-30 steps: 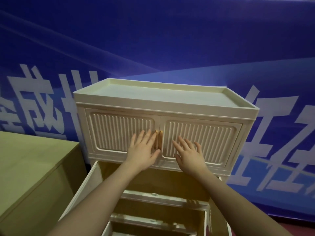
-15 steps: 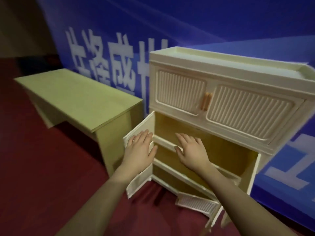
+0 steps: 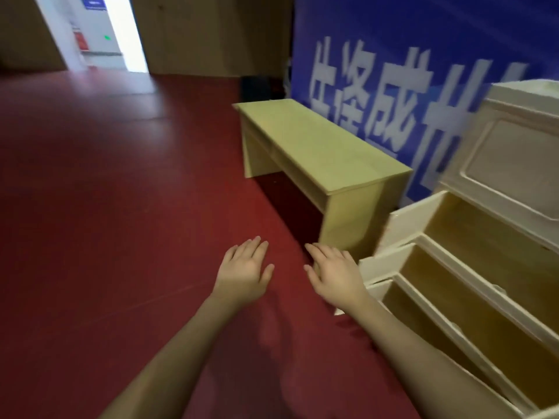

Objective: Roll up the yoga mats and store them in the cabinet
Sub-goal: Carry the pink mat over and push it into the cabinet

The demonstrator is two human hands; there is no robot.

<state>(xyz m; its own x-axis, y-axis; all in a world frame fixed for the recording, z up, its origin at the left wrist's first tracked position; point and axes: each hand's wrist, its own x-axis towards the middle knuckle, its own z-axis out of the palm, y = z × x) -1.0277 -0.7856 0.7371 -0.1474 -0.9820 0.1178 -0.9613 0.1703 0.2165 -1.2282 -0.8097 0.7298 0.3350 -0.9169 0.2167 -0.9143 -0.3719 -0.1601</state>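
The cream plastic cabinet [image 3: 511, 182] stands at the right edge, its lower compartments [image 3: 472, 267] open and showing bare wooden insides. Its upper part runs out of frame. My left hand [image 3: 245, 273] hovers over the red floor with fingers straight, holding nothing. My right hand [image 3: 335, 275] is beside it, palm down and fingers spread, just left of the cabinet's open lower doors and not touching them. No yoga mat is in view.
A low yellow-green wooden bench [image 3: 317, 152] stands against the blue banner wall [image 3: 393, 71], left of the cabinet. Dark red floor [image 3: 106, 222] stretches to the left. A bright doorway [image 3: 106, 34] lies at the far back left.
The view has swung left, away from the cabinet towards the floor. Both hands left the upper cabinet doors, dropped past the open lower compartments and now hang over the floor.
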